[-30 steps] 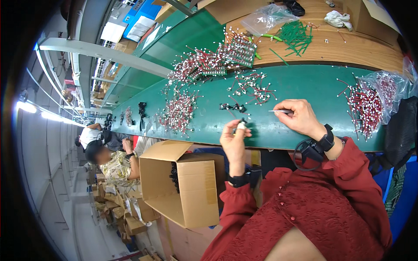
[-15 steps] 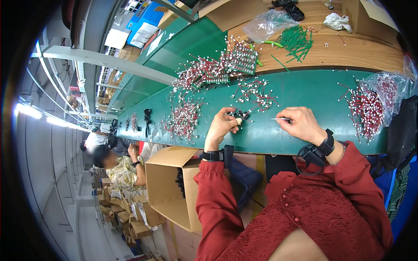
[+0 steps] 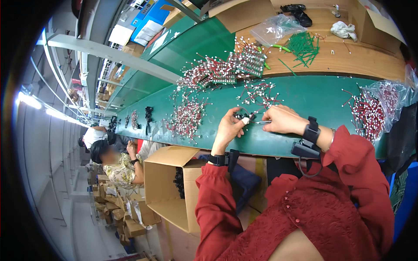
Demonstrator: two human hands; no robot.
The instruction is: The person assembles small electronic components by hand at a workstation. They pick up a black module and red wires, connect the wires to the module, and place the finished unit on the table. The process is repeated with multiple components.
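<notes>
My left hand (image 3: 229, 127) is closed on a small black part (image 3: 242, 115) above the green work surface. A pale cover sits on one of its fingertips. From the right, my right hand (image 3: 285, 120) pinches a thin metal tool, likely tweezers (image 3: 261, 122). The tool's tip reaches the left fingers and the black part; whether it touches them is too small to tell. Just beyond both hands lies a loose group of short red wires with white connectors (image 3: 260, 93). To the left spreads a larger heap of such wires (image 3: 188, 117).
Green circuit boards with red wires (image 3: 248, 61) are stacked at the back. A bagged wire pile (image 3: 370, 108) lies right. Green strips (image 3: 303, 48) rest on the wooden table (image 3: 339, 56). An open carton (image 3: 170, 191) stands below left; a co-worker (image 3: 115, 163) sits farther left.
My right hand has moved left, bringing the metal tool to the black part in my left hand. The whole view has shifted slightly.
</notes>
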